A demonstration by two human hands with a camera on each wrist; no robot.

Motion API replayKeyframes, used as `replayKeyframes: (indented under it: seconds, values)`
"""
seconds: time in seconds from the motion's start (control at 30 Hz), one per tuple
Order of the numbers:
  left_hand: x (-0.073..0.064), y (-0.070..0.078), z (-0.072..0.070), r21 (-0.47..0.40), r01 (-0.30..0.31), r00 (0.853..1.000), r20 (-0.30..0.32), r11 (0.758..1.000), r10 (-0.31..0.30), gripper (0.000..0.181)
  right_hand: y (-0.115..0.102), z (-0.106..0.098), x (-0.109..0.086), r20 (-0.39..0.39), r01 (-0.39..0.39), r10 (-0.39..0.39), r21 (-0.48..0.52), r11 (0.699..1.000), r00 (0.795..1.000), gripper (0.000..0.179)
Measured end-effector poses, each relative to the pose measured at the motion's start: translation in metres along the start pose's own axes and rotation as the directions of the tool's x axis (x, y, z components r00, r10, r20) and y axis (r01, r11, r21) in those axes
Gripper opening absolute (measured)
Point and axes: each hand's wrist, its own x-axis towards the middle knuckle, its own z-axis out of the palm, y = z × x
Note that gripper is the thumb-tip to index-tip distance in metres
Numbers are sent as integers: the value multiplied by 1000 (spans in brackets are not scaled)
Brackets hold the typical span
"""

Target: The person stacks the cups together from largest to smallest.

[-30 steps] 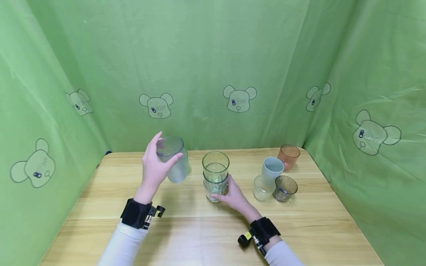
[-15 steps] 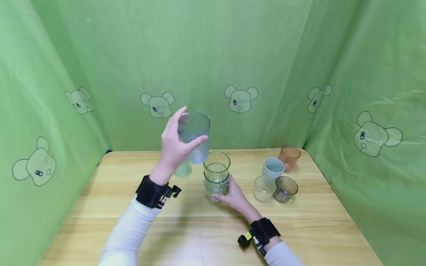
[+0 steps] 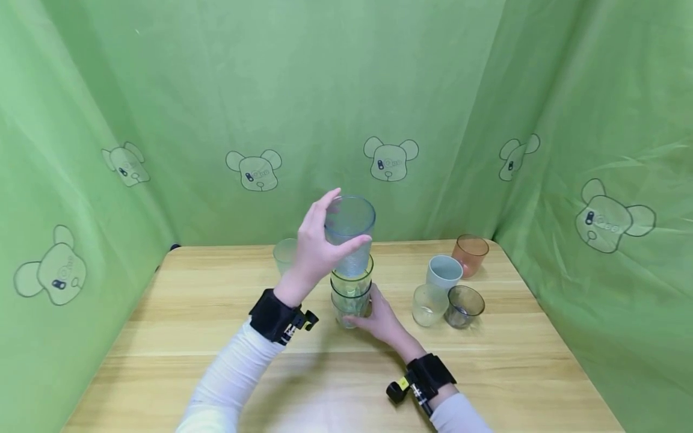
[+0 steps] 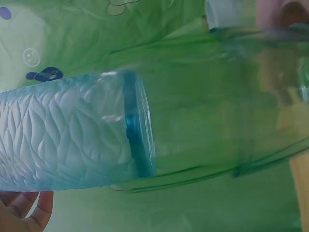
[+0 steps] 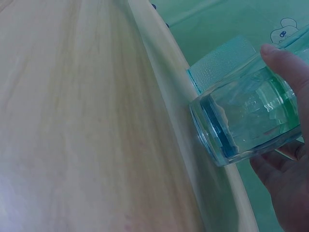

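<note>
My left hand (image 3: 319, 246) grips a clear bluish glass (image 3: 352, 219) near its rim, thumb on one side and fingers on the other. In the left wrist view, that glass (image 4: 72, 133) shows a rippled wall, and its base is at the mouth of a green-tinted glass (image 4: 188, 111). Under it in the head view stands a stack of nested glasses, the top one a yellow-green glass (image 3: 346, 284). Around the lowest clear glass (image 3: 345, 313) my right hand (image 3: 381, 319) curls its thumb and fingers. The right wrist view shows this thick-based glass (image 5: 246, 121) on the table.
A pale green glass (image 3: 284, 255) stands behind my left forearm. To the right are a frosted glass (image 3: 429, 305), a pale blue cup (image 3: 445, 272), a dark grey glass (image 3: 464, 307) and an orange glass (image 3: 470, 255). Green curtains (image 3: 325, 90) surround the wooden table (image 3: 184, 319).
My left hand has carried the bluish glass up and rightward, then down over the stack, uncovering the pale green glass behind. My right hand keeps its hold on the stack.
</note>
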Motion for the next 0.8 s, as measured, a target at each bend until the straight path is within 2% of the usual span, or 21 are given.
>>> replayKeyframes:
  seconds: [0.2,0.33,0.8]
  values:
    - [-13,-6,9,18,73,997,28,997,-74,96,-2,-2,1,-10,4,-4,-7,1000,1000,92]
    - [-21,-11,12,-1,126,991,43,992,-126,96,-3,-3,2,-11,17,-17,-3,1000,1000,93]
    - [-50,-23,26,33,152,985,78,988,-154,91,-1,1,0,-12,18,-18,16,1000,1000,91]
